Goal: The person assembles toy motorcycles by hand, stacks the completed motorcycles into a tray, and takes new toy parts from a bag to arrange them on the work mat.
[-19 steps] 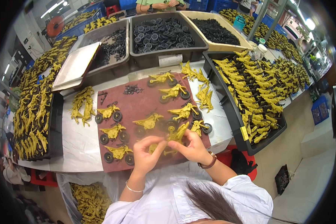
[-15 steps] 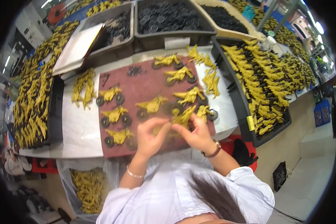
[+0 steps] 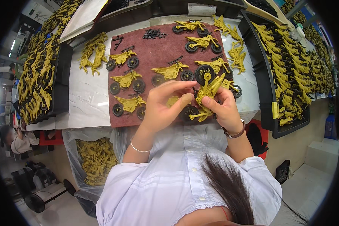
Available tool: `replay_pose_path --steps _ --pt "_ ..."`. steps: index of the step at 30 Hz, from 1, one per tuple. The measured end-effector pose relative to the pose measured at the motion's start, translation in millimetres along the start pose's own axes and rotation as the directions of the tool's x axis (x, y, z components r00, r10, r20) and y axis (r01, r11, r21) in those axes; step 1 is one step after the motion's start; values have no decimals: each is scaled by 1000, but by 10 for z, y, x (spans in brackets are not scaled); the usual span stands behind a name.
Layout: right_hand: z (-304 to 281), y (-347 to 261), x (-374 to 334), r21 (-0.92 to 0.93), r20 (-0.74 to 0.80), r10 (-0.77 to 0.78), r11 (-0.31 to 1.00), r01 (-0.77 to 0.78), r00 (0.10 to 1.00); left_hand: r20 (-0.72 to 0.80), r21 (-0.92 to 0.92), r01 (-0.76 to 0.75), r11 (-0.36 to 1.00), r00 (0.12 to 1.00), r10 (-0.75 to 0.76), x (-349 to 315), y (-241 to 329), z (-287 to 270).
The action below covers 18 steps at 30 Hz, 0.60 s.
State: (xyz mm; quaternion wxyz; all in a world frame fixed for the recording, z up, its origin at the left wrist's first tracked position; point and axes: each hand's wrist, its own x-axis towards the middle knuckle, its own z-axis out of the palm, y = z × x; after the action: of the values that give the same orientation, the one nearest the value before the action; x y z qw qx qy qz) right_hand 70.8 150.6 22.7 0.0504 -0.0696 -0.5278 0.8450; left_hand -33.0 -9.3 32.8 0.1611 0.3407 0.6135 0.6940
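Observation:
In my right hand (image 3: 226, 108) I grip a yellow toy motorcycle (image 3: 211, 89), tilted, with a black spoked wheel (image 3: 204, 71) at its upper end. The right thumb presses on its yellow body. My left hand (image 3: 168, 98) is close on its left side, thumb and forefinger curled toward each other in a pinch. A small dark piece shows by the left fingertips; I cannot make out what it is. Around my hands, several yellow toy motorcycles with black wheels, such as one toy motorcycle (image 3: 127, 81), lie on a dark red mat (image 3: 139, 49).
Small black parts (image 3: 153, 34) lie at the mat's far side. Loose yellow body parts (image 3: 94, 52) are left of it. A black tray (image 3: 274, 109) of yellow parts stands right, another black tray (image 3: 63, 81) left. Below the table's edge is a lined bin of yellow parts (image 3: 96, 160).
The view has tilted, so the mat and trays sit higher in the picture. The held toy motorcycle has turned, its wheel now pointing up, and my hands have shifted right in the picture.

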Motion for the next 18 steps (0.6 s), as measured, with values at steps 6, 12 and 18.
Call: replay_pose_path --steps 6,12,18 --pt "25 -35 -34 -82 0 -27 996 27 1000 7 240 -118 964 993 120 26 68 35" --pt "41 -22 -35 -144 -15 -80 987 77 997 -83 138 -15 990 996 27 -14 23 117" --pt "78 -12 -57 -227 -21 -185 958 176 983 -66 48 57 997 996 -54 -56 82 135"
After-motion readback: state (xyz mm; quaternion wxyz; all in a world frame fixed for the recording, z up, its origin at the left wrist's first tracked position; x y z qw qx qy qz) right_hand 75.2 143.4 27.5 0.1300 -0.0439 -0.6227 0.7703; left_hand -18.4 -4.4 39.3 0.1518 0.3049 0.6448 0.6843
